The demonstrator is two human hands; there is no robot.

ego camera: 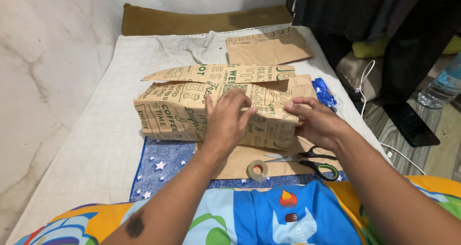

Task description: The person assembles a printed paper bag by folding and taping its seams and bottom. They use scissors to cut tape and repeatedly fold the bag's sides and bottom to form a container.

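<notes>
Both hands pressed a box wrapped in printed brown paper [192, 111]: the left hand [226, 118] lay flat on its front, the right hand [314, 120] at its right end. Just below the box lay scissors [307, 161] and a tape roll [257, 170]; beyond it, another brown sheet [267, 47].
</notes>
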